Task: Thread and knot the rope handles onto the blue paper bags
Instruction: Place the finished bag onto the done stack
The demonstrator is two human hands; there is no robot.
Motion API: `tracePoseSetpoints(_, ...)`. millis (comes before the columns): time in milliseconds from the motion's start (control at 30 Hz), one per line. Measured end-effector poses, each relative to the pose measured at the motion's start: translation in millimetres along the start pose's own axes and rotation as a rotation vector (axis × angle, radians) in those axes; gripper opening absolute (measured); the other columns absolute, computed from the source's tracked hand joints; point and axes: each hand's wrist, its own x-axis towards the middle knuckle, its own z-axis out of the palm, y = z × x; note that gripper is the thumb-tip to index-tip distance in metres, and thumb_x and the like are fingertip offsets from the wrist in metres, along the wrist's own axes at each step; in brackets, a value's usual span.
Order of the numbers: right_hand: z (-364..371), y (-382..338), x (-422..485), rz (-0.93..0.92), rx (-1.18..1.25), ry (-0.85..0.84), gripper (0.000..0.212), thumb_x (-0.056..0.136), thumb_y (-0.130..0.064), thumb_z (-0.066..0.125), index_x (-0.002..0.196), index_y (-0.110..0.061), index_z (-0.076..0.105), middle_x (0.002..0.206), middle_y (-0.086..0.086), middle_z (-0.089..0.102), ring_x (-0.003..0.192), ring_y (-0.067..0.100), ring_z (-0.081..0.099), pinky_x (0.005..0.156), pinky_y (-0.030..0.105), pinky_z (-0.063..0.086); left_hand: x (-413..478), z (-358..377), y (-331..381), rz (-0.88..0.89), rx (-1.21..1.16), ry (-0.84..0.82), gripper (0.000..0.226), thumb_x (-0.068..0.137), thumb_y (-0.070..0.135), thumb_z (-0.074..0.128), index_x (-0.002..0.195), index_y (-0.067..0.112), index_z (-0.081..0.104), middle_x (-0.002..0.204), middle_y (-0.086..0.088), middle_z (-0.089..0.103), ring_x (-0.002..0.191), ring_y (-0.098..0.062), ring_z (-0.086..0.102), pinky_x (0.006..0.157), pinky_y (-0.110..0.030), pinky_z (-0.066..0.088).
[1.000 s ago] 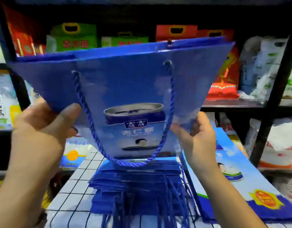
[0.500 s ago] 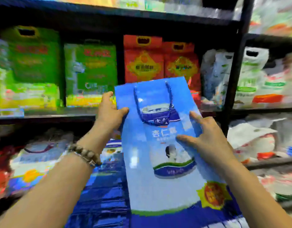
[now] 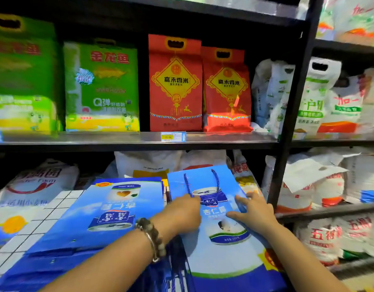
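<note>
Bag [image 3: 224,256] lowered flat, left hand [image 3: 181,213], right hand [image 3: 253,211] atop

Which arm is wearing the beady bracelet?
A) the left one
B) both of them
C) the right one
A: the bead bracelet sits on the wrist behind the left hand, while the wrist behind the right hand is bare.
</note>
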Motion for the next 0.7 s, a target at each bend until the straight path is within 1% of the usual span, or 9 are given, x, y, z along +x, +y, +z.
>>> tracePoseSetpoints(33,1,-1,1,-0.006,-0.032,0.016,0.068,0.08,-0.065,0.049,0.138,-0.033,0.035,0.152,0.006,0.017,0.138,0.025,0.02,0.105,0.039,0.025,-12,11,10,0.027,0.052,-0.084,0.042,0.095,0.031,0.039,0.131,0.01,0.036,0.14,-0.017,0.033,0.128,-0.034,0.035,0.1,-0.04,0.034)
tracePoseSetpoints(100,2,-8,4,-0.051,-0.081,0.051,0.065,0.083,-0.06,0.049,0.14,-0.033,0.032,0.155,0.002,0.01,0.14,0.024,0.014,0.109,0.043,0.018,-31,34,24,0.037,0.123,-0.175,0.06,0.096,0.044,0.031,0.143,0.009,0.019,0.153,-0.018,0.007,0.141,-0.034,0.009,0.113,-0.047,0.016)
tracePoseSetpoints(133,4,-12,7,-0.095,-0.099,0.064,0.064,0.086,-0.056,0.048,0.141,-0.031,0.029,0.155,0.001,0.011,0.14,0.023,0.015,0.11,0.042,0.017,-35,45,27,0.019,0.14,-0.185,0.065,0.096,0.047,0.027,0.147,0.01,0.008,0.155,-0.017,-0.006,0.142,-0.034,-0.004,0.115,-0.049,0.006)
tracePoseSetpoints(200,10,-21,11,-0.169,-0.097,0.028,0.062,0.089,-0.051,0.046,0.143,-0.029,0.026,0.155,0.001,0.013,0.14,0.021,0.015,0.111,0.04,0.016,-33,61,29,-0.015,0.114,-0.143,0.066,0.096,0.049,0.021,0.148,0.014,-0.003,0.154,-0.013,-0.017,0.141,-0.031,-0.016,0.114,-0.048,-0.006)
tracePoseSetpoints(267,22,-25,11,-0.173,-0.083,-0.089,0.064,0.092,-0.053,0.037,0.146,-0.027,0.017,0.156,0.002,0.005,0.143,0.02,0.008,0.114,0.041,0.012,-31,70,29,-0.021,0.078,-0.086,0.066,0.096,0.05,0.019,0.148,0.016,-0.003,0.154,-0.012,-0.017,0.141,-0.028,-0.018,0.113,-0.046,-0.009)
tracePoseSetpoints(333,34,-23,11,-0.14,-0.091,-0.191,0.067,0.092,-0.057,0.027,0.147,-0.027,0.003,0.156,0.001,-0.008,0.143,0.018,-0.003,0.114,0.044,0.003,-29,74,28,-0.011,0.074,-0.085,0.066,0.095,0.051,0.019,0.148,0.016,-0.001,0.155,-0.011,-0.015,0.142,-0.027,-0.017,0.113,-0.045,-0.009)
tracePoseSetpoints(433,38,-21,9,-0.113,-0.122,-0.254,0.075,0.089,-0.064,0.022,0.146,-0.025,-0.008,0.154,0.0,-0.017,0.142,0.017,-0.012,0.113,0.046,-0.005,-28,73,28,0.003,0.088,-0.108,0.067,0.095,0.05,0.019,0.148,0.014,0.0,0.155,-0.012,-0.01,0.143,-0.027,-0.012,0.114,-0.045,-0.008)
tracePoseSetpoints(567,40,-24,12,-0.091,-0.165,-0.336,0.081,0.086,-0.068,0.021,0.145,-0.023,-0.012,0.153,0.0,-0.02,0.142,0.018,-0.014,0.112,0.05,-0.006,-25,69,27,0.002,0.076,-0.148,0.068,0.095,0.05,0.021,0.148,0.013,0.0,0.156,-0.014,-0.005,0.143,-0.029,-0.007,0.114,-0.046,-0.004)
tracePoseSetpoints(700,40,-26,9,-0.07,-0.194,-0.297,0.08,0.086,-0.068,0.02,0.145,-0.024,-0.011,0.154,-0.001,-0.018,0.143,0.018,-0.011,0.112,0.053,-0.006,-27,66,30,-0.011,0.111,-0.144,0.069,0.095,0.05,0.022,0.148,0.011,0.002,0.155,-0.015,-0.003,0.143,-0.03,-0.004,0.114,-0.048,-0.005)
